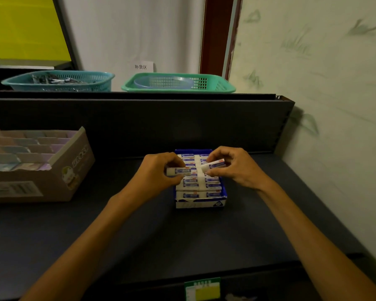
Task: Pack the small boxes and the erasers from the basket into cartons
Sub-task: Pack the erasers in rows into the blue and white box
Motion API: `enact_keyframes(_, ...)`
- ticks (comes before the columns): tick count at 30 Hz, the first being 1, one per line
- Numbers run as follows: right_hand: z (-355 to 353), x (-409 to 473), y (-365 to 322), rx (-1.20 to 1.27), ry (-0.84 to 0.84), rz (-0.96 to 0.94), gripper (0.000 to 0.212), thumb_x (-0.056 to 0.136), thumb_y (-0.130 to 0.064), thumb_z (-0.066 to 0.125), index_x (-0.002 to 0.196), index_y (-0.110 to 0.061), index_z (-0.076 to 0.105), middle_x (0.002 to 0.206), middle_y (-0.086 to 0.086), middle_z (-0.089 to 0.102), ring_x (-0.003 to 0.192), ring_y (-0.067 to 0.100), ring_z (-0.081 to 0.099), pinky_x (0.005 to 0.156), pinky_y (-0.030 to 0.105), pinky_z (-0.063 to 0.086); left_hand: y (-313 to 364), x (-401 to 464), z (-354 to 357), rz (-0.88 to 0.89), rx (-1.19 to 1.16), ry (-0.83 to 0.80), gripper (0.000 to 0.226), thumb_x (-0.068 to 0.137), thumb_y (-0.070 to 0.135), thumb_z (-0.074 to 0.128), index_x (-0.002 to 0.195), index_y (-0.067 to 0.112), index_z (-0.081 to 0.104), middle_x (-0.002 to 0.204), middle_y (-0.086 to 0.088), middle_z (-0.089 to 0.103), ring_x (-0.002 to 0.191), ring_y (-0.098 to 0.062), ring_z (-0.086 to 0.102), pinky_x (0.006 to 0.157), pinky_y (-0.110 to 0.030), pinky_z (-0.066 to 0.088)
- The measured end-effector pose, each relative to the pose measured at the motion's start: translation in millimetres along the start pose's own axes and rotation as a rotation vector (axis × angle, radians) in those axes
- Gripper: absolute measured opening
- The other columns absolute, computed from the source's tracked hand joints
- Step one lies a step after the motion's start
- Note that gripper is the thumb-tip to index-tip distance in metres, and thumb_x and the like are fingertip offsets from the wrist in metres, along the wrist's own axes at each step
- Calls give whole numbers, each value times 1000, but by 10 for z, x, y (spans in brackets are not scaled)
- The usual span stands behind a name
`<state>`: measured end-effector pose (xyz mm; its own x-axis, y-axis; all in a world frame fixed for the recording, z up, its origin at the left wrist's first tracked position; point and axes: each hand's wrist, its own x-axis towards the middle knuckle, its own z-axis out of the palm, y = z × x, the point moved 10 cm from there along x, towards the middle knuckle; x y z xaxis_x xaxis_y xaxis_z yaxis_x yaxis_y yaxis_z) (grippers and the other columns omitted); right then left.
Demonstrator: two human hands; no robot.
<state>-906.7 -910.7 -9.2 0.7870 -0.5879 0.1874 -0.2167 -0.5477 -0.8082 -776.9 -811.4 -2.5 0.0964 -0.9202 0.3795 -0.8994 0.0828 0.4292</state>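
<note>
- A green and yellow shelf label (202, 288) sits on the front edge of the dark shelf (139, 235), nearest the camera.
- Both bare forearms reach forward from the bottom corners and converge over a small blue and white carton (201, 202) standing on the shelf right of centre.
- The left hand (161, 172) is back-up, its fingers curled; thumb and fingertips pinch a white eraser with a blue sleeve (178, 171). That eraser lies nearly level, its long axis running left to right, over the carton's left edge.
- The right hand (232, 168) is also back-up with fingers bent, pinching a second eraser (213, 165) above the carton. Its long axis runs left to right too, but tilted, the right end higher and farther.
- The carton holds packed erasers (199, 184) in two columns, each lying crosswise with its blue sleeve facing up.
- To the left on the same shelf, well apart, stands a brown cardboard carton (74, 168) with rows of small pastel boxes (20, 155) inside.
- Beyond the dark back panel, a teal basket (59, 82) holds dark, shiny items that are too blurred to name.
- Beside it, a green basket (178, 83) holds a translucent bluish bowl (163, 82).
- A white paper sign (142, 66) hangs on the wall behind.
</note>
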Motion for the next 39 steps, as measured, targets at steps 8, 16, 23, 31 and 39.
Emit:
enact_keyframes(8, -91, -159, 33, -170, -35, -39, 25, 82, -19, 71, 105, -22, 61, 110, -10, 61, 100, 2, 62, 78, 17, 54, 115, 18, 139, 0, 44, -59, 36, 83, 23, 67, 118, 21, 59, 118, 3, 58, 100, 0, 50, 74, -8, 40)
enact_keyframes(16, 88, -220, 33, -277, -124, -71, 32, 86, -22, 67, 118, -21, 59, 116, -7, 59, 101, -1, 57, 79, 10, 49, 154, -41, 320, -30, 148, -238, 34, 87, 31, 61, 121, 28, 57, 115, 11, 54, 90, 6, 42, 64, -7, 36)
enact_keyframes(23, 195, -210, 63, -393, -209, -70, 29, 85, -26, 68, 114, -23, 63, 122, -5, 55, 110, 2, 50, 83, 12, 44, 191, -50, 426, -20, 102, -343, 25, 84, 30, 64, 109, 25, 64, 110, 9, 59, 87, 4, 48, 68, -7, 38)
enact_keyframes(31, 267, -165, 31, -564, -286, -48, 31, 86, -33, 66, 117, -27, 63, 123, -5, 50, 118, 8, 38, 95, 24, 36, 158, -7, 473, -30, 89, -395, 30, 83, 23, 67, 113, 25, 62, 111, 10, 58, 88, 4, 48, 67, -7, 38)
enact_keyframes(39, 342, -154, 29, -494, -344, -14, 30, 85, -22, 69, 114, -21, 64, 121, -7, 53, 104, 3, 48, 74, 13, 44, 95, -3, 492, -54, 45, -428, 29, 82, 23, 68, 111, 25, 62, 111, 12, 55, 92, 2, 50, 69, -8, 41)
